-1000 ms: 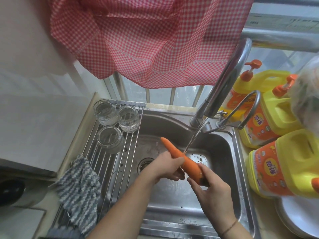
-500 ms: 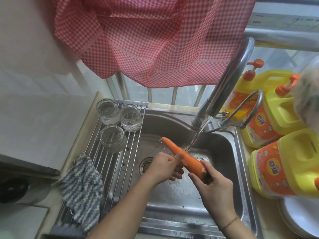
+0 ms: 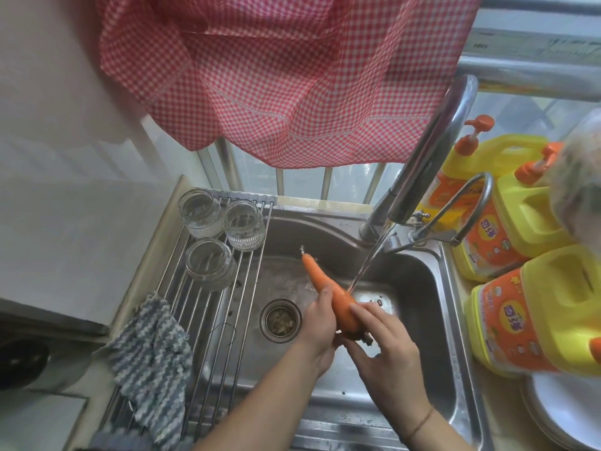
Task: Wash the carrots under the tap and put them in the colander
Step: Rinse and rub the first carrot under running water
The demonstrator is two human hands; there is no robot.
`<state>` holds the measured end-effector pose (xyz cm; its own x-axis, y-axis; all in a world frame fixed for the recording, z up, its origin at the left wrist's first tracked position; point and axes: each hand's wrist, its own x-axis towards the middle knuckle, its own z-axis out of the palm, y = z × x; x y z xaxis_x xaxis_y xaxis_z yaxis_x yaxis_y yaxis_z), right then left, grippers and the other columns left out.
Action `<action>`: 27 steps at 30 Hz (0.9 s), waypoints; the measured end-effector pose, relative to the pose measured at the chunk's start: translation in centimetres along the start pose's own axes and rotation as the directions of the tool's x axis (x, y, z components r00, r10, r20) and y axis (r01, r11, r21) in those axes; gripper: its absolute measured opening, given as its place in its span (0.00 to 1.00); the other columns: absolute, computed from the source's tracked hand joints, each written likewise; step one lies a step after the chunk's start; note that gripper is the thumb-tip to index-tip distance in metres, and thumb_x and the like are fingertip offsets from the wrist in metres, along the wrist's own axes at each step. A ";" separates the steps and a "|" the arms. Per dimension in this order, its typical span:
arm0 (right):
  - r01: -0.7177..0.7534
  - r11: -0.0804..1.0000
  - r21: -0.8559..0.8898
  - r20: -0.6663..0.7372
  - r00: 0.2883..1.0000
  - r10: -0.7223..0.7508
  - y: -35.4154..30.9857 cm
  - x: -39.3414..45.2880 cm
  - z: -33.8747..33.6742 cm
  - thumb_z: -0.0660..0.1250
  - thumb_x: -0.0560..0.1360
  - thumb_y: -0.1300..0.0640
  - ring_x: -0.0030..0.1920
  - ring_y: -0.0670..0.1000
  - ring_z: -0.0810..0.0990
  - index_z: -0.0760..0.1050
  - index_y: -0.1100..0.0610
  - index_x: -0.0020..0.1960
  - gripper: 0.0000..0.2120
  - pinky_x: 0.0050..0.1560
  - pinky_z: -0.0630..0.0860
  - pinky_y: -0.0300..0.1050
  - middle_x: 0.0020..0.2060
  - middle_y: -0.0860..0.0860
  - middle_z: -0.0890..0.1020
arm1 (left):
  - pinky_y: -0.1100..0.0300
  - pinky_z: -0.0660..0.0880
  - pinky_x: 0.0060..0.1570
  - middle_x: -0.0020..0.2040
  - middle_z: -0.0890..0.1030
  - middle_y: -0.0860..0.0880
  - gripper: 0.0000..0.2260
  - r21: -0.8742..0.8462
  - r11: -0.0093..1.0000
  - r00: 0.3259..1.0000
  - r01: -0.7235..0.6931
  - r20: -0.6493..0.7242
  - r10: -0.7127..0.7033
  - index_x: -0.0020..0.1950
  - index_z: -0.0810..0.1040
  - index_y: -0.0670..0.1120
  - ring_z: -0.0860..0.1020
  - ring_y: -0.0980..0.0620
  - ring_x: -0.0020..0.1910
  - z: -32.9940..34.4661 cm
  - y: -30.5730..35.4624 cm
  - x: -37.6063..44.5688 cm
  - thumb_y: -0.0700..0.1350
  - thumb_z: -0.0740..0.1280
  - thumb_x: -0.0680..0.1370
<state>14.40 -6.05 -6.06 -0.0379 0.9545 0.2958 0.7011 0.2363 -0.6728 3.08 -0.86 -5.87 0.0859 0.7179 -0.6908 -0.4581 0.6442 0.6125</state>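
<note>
Carrot (image 3: 331, 296) turned steeper under tap (image 3: 426, 164) since a second ago; both hands, left (image 3: 320, 323) and right (image 3: 382, 340), grip it; rinsing continues.

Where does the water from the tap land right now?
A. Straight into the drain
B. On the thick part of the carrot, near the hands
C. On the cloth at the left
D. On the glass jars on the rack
B. The stream from the tap meets the carrot at its thick part, just above where the left hand and the right hand hold it.
</note>
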 end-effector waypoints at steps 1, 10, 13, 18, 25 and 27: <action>0.008 1.000 0.003 -0.001 1.000 -0.008 -0.1 0.0 0.0 0.83 0.59 0.64 0.50 0.44 0.77 0.81 0.56 0.58 0.29 0.55 0.70 0.26 0.54 0.47 0.79 | 0.58 0.75 0.25 0.37 0.81 0.43 0.22 -0.001 1.000 1.000 0.010 -0.026 -0.010 0.58 0.75 0.41 0.81 0.47 0.26 0.2 0.2 0.0 0.58 0.54 0.83; -0.427 0.859 0.281 0.112 0.904 0.412 0.1 1.7 -0.3 0.75 0.70 0.55 0.46 0.39 0.83 0.79 0.54 0.62 0.20 0.51 0.79 0.35 0.45 0.43 0.85 | 0.59 0.74 0.33 0.47 0.82 0.45 0.21 0.123 0.991 0.992 0.054 -0.122 -0.038 0.59 0.75 0.47 0.80 0.48 0.41 -0.3 -0.5 1.7 0.62 0.63 0.78; -0.485 0.824 0.293 0.172 0.874 0.454 0.5 1.9 -0.1 0.70 0.75 0.57 0.48 0.46 0.84 0.80 0.54 0.61 0.14 0.54 0.81 0.51 0.50 0.48 0.85 | 0.59 0.73 0.34 0.50 0.81 0.44 0.23 0.132 0.988 0.984 0.075 -0.172 -0.051 0.62 0.75 0.46 0.80 0.48 0.43 -0.4 -1.0 2.5 0.63 0.62 0.78; -0.530 0.773 0.349 0.246 0.848 0.470 0.2 2.2 0.2 0.64 0.78 0.63 0.48 0.45 0.84 0.80 0.49 0.59 0.15 0.52 0.81 0.50 0.49 0.45 0.86 | 0.61 0.71 0.33 0.41 0.80 0.45 0.20 -0.050 0.971 0.955 0.233 -0.174 -0.238 0.52 0.78 0.45 0.78 0.49 0.36 0.0 -0.6 2.5 0.62 0.61 0.79; -0.474 0.865 0.163 0.255 0.868 0.427 0.0 3.1 0.3 0.78 0.66 0.58 0.45 0.39 0.81 0.78 0.46 0.57 0.22 0.49 0.77 0.32 0.45 0.37 0.81 | 0.45 0.78 0.58 0.51 0.85 0.43 0.22 0.024 0.967 0.960 0.253 -0.130 -0.248 0.57 0.79 0.45 0.83 0.44 0.50 -0.3 -1.0 3.5 0.63 0.62 0.78; -0.458 0.877 0.146 0.239 0.877 0.418 0.0 3.7 0.3 0.79 0.65 0.56 0.45 0.37 0.79 0.77 0.43 0.54 0.21 0.45 0.72 0.24 0.42 0.35 0.80 | 0.51 0.79 0.51 0.43 0.85 0.46 0.22 0.134 0.964 0.972 0.232 -0.062 -0.225 0.54 0.79 0.46 0.83 0.47 0.43 -0.9 -0.6 3.4 0.63 0.60 0.79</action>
<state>14.06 -2.48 -5.18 0.0895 0.9788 -0.1840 0.5282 -0.2033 -0.8244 2.90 0.93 -8.92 0.1316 0.5365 -0.8336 -0.3030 0.8224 0.4815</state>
